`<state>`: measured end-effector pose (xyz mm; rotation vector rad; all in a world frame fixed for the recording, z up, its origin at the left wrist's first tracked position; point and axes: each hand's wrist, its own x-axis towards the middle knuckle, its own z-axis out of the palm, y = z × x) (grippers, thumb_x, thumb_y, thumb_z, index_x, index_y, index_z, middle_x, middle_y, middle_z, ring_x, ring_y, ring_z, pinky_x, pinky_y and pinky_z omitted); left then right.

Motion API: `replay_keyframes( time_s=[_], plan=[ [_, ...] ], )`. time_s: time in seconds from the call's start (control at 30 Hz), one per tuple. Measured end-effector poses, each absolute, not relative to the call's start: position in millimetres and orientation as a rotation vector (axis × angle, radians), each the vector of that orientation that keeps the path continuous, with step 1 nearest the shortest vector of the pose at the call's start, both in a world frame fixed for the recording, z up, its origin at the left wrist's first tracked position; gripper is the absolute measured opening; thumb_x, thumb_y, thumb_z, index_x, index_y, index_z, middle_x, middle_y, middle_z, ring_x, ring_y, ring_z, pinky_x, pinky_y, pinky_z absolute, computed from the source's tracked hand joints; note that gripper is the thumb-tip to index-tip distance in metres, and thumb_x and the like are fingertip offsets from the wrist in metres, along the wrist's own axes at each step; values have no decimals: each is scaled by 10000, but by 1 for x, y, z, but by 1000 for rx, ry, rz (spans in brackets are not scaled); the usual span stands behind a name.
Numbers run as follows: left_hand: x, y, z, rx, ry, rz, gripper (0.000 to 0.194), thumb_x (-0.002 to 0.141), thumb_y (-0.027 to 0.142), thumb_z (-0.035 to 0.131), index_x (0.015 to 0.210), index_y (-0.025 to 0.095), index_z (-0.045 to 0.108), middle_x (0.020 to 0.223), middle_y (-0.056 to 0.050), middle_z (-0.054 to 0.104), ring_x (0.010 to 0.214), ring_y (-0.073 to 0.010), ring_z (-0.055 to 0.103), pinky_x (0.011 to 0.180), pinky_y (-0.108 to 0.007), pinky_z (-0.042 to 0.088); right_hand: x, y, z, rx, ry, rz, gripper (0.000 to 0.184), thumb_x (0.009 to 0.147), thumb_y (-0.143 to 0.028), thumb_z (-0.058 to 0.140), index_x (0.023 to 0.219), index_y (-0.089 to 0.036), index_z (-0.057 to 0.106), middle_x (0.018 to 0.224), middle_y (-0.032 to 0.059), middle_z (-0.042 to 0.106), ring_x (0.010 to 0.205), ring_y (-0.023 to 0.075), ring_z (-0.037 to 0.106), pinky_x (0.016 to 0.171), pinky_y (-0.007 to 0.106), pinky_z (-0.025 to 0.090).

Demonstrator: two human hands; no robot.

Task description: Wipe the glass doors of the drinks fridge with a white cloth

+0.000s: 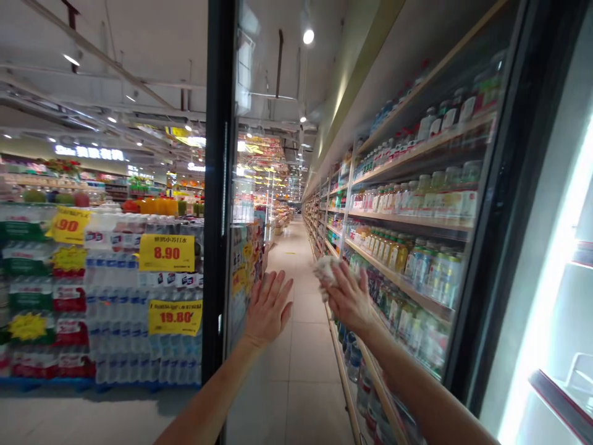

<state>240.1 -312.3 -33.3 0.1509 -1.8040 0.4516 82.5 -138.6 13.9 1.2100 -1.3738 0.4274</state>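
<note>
R hand (349,301) holds a cloth (326,269), blurred, just right of ctr, up at the glass (301,204) — prob. best pressed flat w/ even strokes. L hand (269,309), lower ctr, empty, fingers spread — can't tell if touching.

from my remote seat i am angling the bare left forearm (217,389) up from the lower edge toward the middle. the left grip (265,314) is stretching flat, its back facing me, its fingers (277,287) pointing up and spreading slightly, its thumb (286,315) standing apart on the inner side. i am slanting the bare right forearm (421,386) in from the lower right, and the right grip (351,298) is leaning up and leftward, bending in a hold and showing slight blur.
</note>
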Motion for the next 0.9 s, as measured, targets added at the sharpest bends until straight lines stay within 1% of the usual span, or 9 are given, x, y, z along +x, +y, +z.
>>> replay_keyframes(
  time_s=[0.17, 0.23, 0.33, 0.4, 0.5, 0.6, 0.7, 0.8, 0.9],
  plan=[
    [240, -311, -33, 162, -1803, 447, 606, 807, 278, 487, 1367, 226, 261, 1370, -80, 396, 1338, -198, 221, 1104, -419, 153, 55, -122, 40, 594, -1441, 805, 435, 829, -257, 398, 1247, -191, 498, 1435, 152, 270, 1325, 322, 234, 1022, 579, 178],
    [240, -311, -33, 163, -1800, 441, 611, 808, 281, 490, 1369, 225, 255, 1363, -80, 406, 1338, -195, 224, 1103, -416, 158, 63, -128, 37, 686, -1447, 758, 424, 831, -246, 397, 1238, -198, 507, 1421, 145, 303, 1329, 306, 233, 1030, 561, 184],
    [241, -310, -33, 163, -1806, 450, 598, 811, 289, 485, 1365, 222, 269, 1361, -78, 410, 1337, -196, 228, 1101, -413, 168, 77, -131, 19, 1101, -1406, 488, 331, 810, -243, 463, 1110, -281, 596, 1369, 68, 409, 1305, 250, 298, 1062, 511, 166],
    [242, -310, -33, 170, -1817, 458, 582, 811, 285, 480, 1357, 226, 288, 1367, -72, 404, 1335, -197, 233, 1100, -409, 174, 64, -114, 16, 1098, -1432, 468, 305, 800, -250, 481, 1071, -289, 615, 1356, 56, 427, 1290, 246, 323, 1063, 515, 156],
    [242, -308, -33, 177, -1818, 445, 559, 808, 292, 481, 1341, 226, 326, 1361, -74, 414, 1327, -202, 258, 1098, -414, 177, 15, -68, 33, 576, -1547, 801, 395, 812, -265, 424, 1177, -191, 554, 1395, 141, 346, 1295, 312, 291, 1012, 588, 190],
    [241, -306, -32, 186, -1814, 439, 523, 806, 298, 482, 1312, 215, 377, 1345, -83, 435, 1312, -217, 294, 1085, -427, 199, -12, -46, 47, 184, -1524, 1084, 471, 841, -278, 346, 1292, -175, 434, 1416, 170, 295, 1289, 339, 282, 956, 646, 218],
    [241, -306, -32, 187, -1803, 451, 491, 808, 296, 480, 1288, 214, 411, 1334, -82, 450, 1299, -222, 318, 1071, -425, 223, 22, -76, 30, 495, -1485, 910, 426, 836, -272, 390, 1239, -186, 498, 1412, 153, 317, 1312, 311, 261, 1006, 585, 218],
    [242, -307, -31, 181, -1795, 472, 478, 814, 283, 470, 1283, 207, 417, 1328, -83, 457, 1302, -216, 314, 1068, -414, 227, 72, -119, 3, 1161, -1397, 481, 288, 801, -254, 486, 1055, -292, 618, 1361, 40, 423, 1310, 245, 289, 1068, 503, 175],
    [242, -308, -31, 178, -1804, 474, 479, 817, 282, 467, 1287, 207, 412, 1329, -80, 457, 1312, -206, 293, 1068, -404, 227, 77, -125, 6, 1210, -1358, 455, 274, 799, -243, 491, 1029, -307, 626, 1351, 24, 440, 1301, 237, 308, 1074, 507, 148]
  ],
)
